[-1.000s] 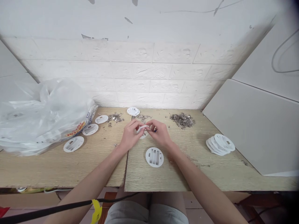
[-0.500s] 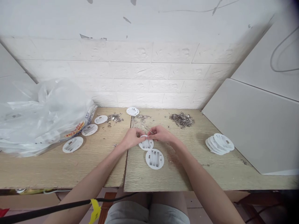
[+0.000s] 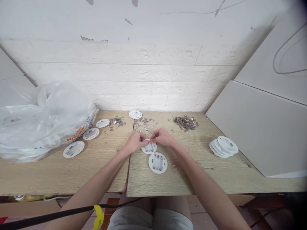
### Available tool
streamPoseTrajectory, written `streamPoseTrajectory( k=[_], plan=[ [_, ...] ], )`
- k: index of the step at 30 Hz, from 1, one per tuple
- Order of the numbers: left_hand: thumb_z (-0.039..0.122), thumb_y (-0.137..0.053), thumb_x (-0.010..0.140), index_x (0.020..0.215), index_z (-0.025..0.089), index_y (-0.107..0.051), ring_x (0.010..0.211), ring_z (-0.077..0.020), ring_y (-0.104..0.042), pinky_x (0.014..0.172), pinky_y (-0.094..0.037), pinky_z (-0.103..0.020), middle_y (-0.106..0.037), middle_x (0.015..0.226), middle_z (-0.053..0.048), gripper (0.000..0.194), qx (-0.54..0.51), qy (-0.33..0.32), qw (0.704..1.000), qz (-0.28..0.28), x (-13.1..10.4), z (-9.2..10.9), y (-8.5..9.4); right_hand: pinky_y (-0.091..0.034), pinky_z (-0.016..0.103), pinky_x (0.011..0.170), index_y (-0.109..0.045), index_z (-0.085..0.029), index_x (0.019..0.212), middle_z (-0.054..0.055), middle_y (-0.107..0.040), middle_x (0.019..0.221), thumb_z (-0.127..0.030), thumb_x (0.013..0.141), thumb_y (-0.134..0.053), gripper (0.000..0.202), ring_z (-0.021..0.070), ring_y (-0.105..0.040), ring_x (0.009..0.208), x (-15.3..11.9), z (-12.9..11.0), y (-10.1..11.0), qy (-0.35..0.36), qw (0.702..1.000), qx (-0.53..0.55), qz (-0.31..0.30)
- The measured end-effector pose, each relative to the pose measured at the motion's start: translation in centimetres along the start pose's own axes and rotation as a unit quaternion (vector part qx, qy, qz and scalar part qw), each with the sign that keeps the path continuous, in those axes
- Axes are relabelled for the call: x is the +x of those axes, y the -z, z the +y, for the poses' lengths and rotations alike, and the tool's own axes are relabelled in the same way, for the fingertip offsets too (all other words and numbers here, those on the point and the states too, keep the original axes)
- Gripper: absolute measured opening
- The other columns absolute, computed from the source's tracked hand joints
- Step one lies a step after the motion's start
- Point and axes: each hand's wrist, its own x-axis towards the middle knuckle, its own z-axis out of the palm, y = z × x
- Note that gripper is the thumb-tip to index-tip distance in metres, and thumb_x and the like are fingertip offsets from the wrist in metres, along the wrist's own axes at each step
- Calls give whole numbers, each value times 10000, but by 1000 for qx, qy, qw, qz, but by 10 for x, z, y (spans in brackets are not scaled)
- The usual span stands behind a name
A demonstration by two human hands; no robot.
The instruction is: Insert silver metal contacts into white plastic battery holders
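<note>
My left hand (image 3: 135, 142) is closed on the left upper edge of a white round battery holder (image 3: 149, 148) with slots in it. My right hand (image 3: 164, 138) meets it at the holder's top edge, thumb and fingers pinched together. A thin metal rod-like tool (image 3: 150, 131) sticks out of the right fingers toward the upper left; its exact kind is too small to tell. Whatever small part lies between the fingertips is hidden. Just below, a second white battery holder (image 3: 157, 163) lies flat with its battery slots facing up.
Small metal pieces form a pile (image 3: 185, 123) at right and a smaller heap (image 3: 117, 121) at left. Stacked white discs (image 3: 224, 147) stand on the right, more discs (image 3: 135, 114) by the wall. A plastic bag (image 3: 48, 121) and single discs (image 3: 74, 149) occupy the left.
The whole view has shifted slightly. Both hands keep the same hold at the holder's top edge, with only slight finger movement.
</note>
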Motion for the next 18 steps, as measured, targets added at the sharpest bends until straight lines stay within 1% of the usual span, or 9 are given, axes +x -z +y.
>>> streamPoseTrajectory(
  k=[6,9,12,15,18],
  plan=[
    [388,-585,689,679,152,-688,592,-133,-457,524,-316,-237,-540,573,4,258,10,-8,1000,-3,-1,1,1,-306,209,478,-592,-139,574,-35,-519,502,-159,562,-617,34,84,-428,505,-1,-4,0,1,1000,-22,3],
    [375,-577,700,696,155,-690,614,-139,-471,538,-323,-239,-549,591,3,247,17,-14,1000,-5,0,-1,0,-290,208,466,-585,-141,568,-47,-495,474,-154,568,-614,32,74,-399,478,0,-6,1,-2,999,-35,-3],
    [354,-570,711,709,157,-689,614,-137,-473,547,-325,-244,-567,626,0,231,33,-20,999,-4,0,-4,-2,-295,203,467,-589,-140,577,-48,-508,479,-130,560,-617,34,73,-413,480,1,-7,1,-13,999,-44,-3],
    [354,-577,712,700,156,-681,605,-131,-474,550,-331,-243,-576,645,-1,224,34,-19,999,-6,1,-5,-2,-302,196,464,-597,-136,595,-50,-508,475,-126,570,-629,42,72,-429,475,2,-5,0,-18,999,-29,-7],
    [359,-606,701,685,154,-678,584,-118,-462,546,-337,-239,-564,644,0,217,21,-29,999,-7,2,-5,0,-308,193,444,-600,-133,618,-50,-510,471,-162,598,-657,67,67,-422,446,2,-1,2,-14,1000,9,-21]
  ],
)
